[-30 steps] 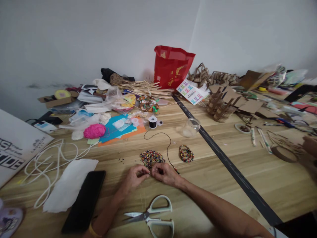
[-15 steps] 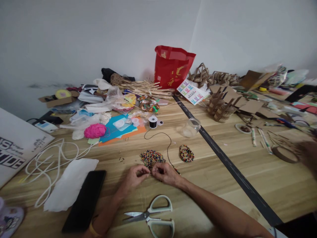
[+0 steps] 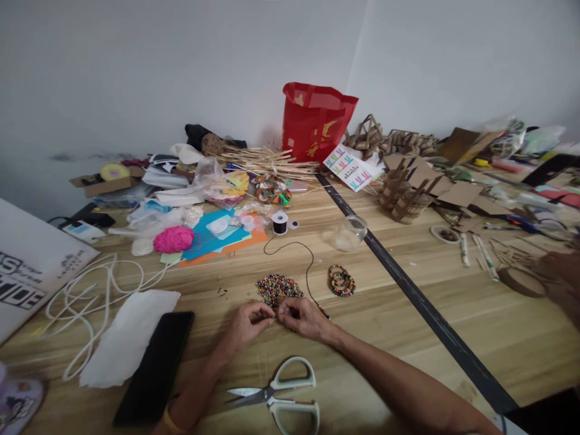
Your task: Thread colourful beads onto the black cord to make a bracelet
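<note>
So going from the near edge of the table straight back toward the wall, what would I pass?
Scissors → the person's right hand → bead pile → black thread spool → bundle of sticks → red bag.

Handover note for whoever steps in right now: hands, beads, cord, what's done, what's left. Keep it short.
Left hand: fingertips pinched, meeting the right hand just below the bead pile; what sits in the grip is too small to see.
Right hand: pinched shut on the black cord, which loops back to the spool.
A few strung beads show by the right hand.
Done: finished bracelets lie right of the pile.
Left: most beads are loose in the pile; the cord is uncut.
Scissors lie near the table's front edge, jar behind the bracelets.
</note>
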Motion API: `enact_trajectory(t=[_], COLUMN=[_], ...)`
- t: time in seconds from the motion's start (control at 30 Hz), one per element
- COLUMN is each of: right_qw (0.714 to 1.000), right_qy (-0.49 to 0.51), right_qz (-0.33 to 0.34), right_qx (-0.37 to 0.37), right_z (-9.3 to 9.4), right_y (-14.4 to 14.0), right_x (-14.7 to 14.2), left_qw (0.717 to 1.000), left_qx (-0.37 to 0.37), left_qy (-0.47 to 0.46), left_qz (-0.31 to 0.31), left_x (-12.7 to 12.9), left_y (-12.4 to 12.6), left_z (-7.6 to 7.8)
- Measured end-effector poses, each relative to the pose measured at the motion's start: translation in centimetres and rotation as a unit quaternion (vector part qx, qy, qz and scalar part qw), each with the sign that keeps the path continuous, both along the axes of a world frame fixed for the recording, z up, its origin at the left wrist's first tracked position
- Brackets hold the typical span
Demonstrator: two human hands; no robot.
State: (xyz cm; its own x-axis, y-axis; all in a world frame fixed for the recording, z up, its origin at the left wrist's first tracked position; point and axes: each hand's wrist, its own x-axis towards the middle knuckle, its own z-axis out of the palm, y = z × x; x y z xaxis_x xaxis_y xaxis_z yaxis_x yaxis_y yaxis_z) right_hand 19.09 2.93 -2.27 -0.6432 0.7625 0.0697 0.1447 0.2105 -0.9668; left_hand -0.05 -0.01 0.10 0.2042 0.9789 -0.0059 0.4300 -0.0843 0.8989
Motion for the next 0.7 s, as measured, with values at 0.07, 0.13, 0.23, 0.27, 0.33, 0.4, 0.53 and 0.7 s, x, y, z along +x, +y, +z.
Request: enact_trajectory(t=[0.07,0.13,0.23,0.27,0.33,0.4,0.53,0.7], right_qw=[1.0,1.0,1.0,1.0,1.0,1.0,1.0,1.0], right_qy=[-0.001,0.0,0.002,0.002,0.0,-0.005,-0.005,-0.003], right_qz=[-0.001,0.0,0.0,-0.001,-0.003,-0.003,-0.002,-0.002], right_qx=[-0.001,-0.001,-0.005,-0.005,-0.007,-0.007,-0.011,-0.02], right_z=[0.1,0.15,0.06,-0.01,-0.18,-0.31,-0.31,0.18], right_y=[-0.01,-0.02,-0.05,-0.05,-0.05,-0.04,-0.05,-0.13], right_x=[0.01,0.02,0.03,0.02,0.01,0.0,0.01,0.0], left_qw=[1.0,1.0,1.0,1.0,1.0,1.0,1.0,1.0], left_qx=[0.0,0.0,-0.003,-0.004,-0.006,-0.006,0.004,0.007], left_qy=[-0.001,-0.002,-0.001,0.0,0.003,0.002,0.001,0.006], left_qz=[-0.002,-0.005,-0.007,-0.006,-0.006,-0.009,-0.014,-0.013], left_x=[-0.02,-0.04,-0.01,0.01,0.04,0.06,0.03,0.02], left_y=[0.03,0.07,0.11,0.1,0.06,0.0,-0.04,-0.03], left_z=[-0.11,-0.23,-0.25,-0.21,-0.09,0.02,0.04,-0.04])
